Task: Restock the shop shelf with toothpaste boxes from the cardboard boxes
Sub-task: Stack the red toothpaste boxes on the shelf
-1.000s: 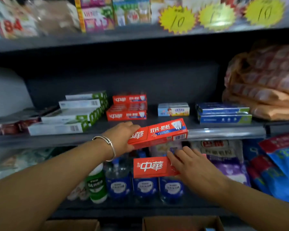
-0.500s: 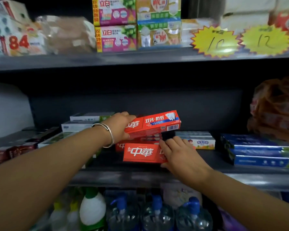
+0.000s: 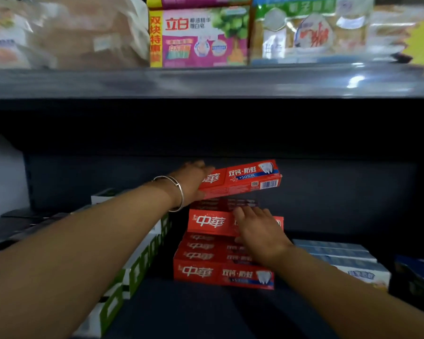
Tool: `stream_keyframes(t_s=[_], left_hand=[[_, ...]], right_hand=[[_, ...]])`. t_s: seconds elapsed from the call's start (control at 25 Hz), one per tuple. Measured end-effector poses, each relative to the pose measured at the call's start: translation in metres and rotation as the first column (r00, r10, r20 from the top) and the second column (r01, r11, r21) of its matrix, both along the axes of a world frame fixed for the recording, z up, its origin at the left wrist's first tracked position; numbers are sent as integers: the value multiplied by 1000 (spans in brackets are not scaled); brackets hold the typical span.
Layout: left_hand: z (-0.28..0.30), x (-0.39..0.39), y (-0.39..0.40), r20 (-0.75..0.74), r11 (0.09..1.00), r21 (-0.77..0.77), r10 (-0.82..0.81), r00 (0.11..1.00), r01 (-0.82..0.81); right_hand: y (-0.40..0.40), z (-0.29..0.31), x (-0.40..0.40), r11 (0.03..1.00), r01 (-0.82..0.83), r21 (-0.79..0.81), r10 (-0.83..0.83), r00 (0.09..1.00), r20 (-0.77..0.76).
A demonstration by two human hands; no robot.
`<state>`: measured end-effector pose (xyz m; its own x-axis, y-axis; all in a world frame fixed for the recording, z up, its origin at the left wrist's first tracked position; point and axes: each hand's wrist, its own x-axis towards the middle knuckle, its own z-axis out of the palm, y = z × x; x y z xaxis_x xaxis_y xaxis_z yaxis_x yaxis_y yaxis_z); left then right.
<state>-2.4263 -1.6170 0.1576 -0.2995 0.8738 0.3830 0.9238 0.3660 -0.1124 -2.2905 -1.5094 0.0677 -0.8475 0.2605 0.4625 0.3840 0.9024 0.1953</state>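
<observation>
Grip: left hand (image 3: pixel 194 182) clasps a red toothpaste box (image 3: pixel 245 179) by its end, aloft over the red stack (image 3: pixel 220 270) on the shelf (image 3: pixel 181 309). Right hand (image 3: pixel 262 231) pinches a second box (image 3: pixel 208 222) atop that stack (thumb at front edge). Several stocked, I judge; two not yet released.

Red toothpaste box (image 3: pixel 245 178) (tilted) hangs above second box (image 3: pixel 211 222) topping stack (image 3: pixel 206 270).

left hand (image 3: pixel 191 183): grips raised box (image 3: pixel 246 180) | right hand (image 3: pixel 261 232): holds stacked box (image 3: pixel 209 222)
</observation>
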Motion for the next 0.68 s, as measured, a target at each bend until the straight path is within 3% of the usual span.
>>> stream_keyframes(t_s=[0.4, 0.68], left_hand=[[-12, -34, 39, 25, 997, 26, -69, 997, 69], [-12, -39, 42, 30, 996, 44, -76, 997, 74]], right_hand=[[28, -17, -39, 992, -88, -91, 88, 996, -5], [23, -23, -50, 990, -81, -119, 68, 991, -114]])
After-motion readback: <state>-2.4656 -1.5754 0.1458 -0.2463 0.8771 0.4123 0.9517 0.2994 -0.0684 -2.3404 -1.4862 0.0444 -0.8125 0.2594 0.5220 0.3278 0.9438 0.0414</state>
